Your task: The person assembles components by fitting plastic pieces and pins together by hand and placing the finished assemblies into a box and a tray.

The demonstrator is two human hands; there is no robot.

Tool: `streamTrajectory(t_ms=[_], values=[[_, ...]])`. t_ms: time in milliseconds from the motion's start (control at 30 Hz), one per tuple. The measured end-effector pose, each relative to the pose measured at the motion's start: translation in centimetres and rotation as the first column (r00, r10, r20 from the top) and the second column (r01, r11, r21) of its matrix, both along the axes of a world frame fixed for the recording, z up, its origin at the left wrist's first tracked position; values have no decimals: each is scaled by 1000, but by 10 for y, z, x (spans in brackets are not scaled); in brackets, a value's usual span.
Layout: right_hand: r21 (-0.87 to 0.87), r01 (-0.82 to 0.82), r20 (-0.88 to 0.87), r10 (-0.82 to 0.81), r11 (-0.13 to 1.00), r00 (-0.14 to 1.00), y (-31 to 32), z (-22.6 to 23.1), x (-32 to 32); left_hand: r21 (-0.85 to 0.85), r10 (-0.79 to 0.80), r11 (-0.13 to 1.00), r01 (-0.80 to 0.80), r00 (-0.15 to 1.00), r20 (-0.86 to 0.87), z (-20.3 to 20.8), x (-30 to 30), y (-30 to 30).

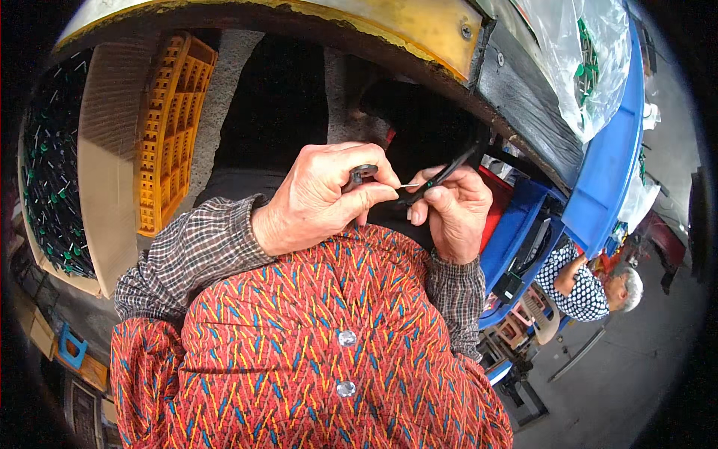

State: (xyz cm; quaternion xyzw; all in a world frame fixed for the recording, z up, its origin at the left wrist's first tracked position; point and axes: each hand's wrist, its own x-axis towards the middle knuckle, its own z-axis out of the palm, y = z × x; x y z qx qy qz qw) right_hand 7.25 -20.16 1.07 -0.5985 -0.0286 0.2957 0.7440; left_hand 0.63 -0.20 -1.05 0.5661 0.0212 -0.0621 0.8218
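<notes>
My left hand [333,187] is closed in a pinch, with a dark round-ended piece [363,173] between its thumb and fingers. From its fingertips a thin metal pin [408,185] points toward my right hand. Opposite, my right hand [458,209] is closed on a black cord-like strip [452,166], which rises up and to the right from the fingers. A small green spot shows on the strip near my thumb. The fingertips of both hands are close together above my lap, and the pin's tip seems to reach the strip; whether it enters cannot be made out.
A cardboard box [112,150] of thin black pieces with white and green parts stands at left, beside an orange plastic crate [173,135]. A worn table edge [419,37] crosses the top. Blue bins [609,165] and a clear bag [553,37] are at right; another person [580,284] sits beyond.
</notes>
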Motion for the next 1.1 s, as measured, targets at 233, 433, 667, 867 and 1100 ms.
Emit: streamTrajectory(t_ms=[233,433,667,867,1100], values=[[66,-18,-73,23,998,997,-3,0,-1,-143,-60,989,42,990,-128,8,1,-1],[102,-16,-22,18,995,1000,-5,-8,1,-251,-85,968,30,974,-211,10,5,-3],[67,-8,11,7,998,1000,-6,-8,1,-279,-100,960,27,963,-250,12,10,-5],[66,7,10,-8,998,1000,-3,-7,1,-274,-103,961,37,968,-231,11,11,-4],[12,-14,79,13,1000,997,-3,-8,2,-238,-92,971,30,963,-253,13,12,-4]])
